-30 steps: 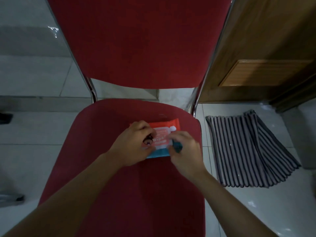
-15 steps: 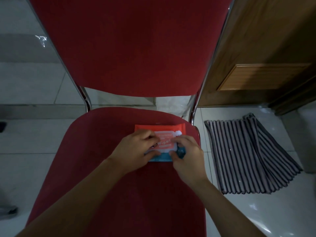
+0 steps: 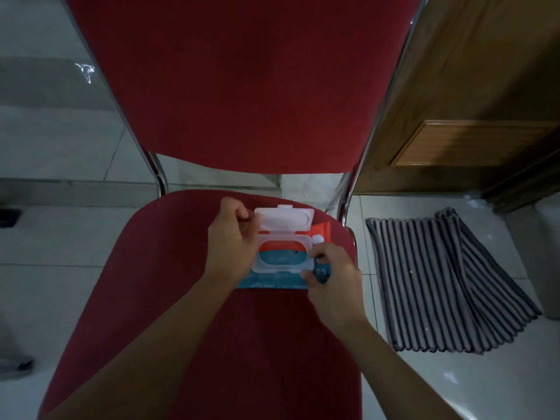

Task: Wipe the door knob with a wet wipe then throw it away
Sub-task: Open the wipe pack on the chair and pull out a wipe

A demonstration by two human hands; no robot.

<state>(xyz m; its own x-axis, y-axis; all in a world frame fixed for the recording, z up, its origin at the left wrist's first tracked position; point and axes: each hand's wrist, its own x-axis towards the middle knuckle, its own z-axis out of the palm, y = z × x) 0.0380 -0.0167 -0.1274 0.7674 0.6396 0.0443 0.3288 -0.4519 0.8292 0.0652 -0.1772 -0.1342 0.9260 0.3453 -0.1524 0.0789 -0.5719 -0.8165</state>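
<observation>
A red and teal wet wipe pack (image 3: pixel 321 272) lies flat on the seat of a red chair (image 3: pixel 212 328). Its white plastic flip lid (image 3: pixel 285 219) stands swung back and open, showing the oval opening (image 3: pixel 283 253) with the seal sticker still over it. My left hand (image 3: pixel 231 244) rests on the pack's left end, with its fingertips pinching the lid's left edge. My right hand (image 3: pixel 333 275) presses on the pack's right front corner, thumb against the lid frame. No door knob is in view.
A brown wooden door (image 3: pixel 472 95) with a louvred vent stands at the right, behind the chair. A grey striped mat (image 3: pixel 448 280) lies on the white tiled floor below it. The chair's tall red backrest (image 3: pixel 242 80) fills the upper middle.
The pack's lid was closed under both hands; now it is flipped back and open. My left hand has moved up to the lid's edge. The view has shifted slightly closer.
</observation>
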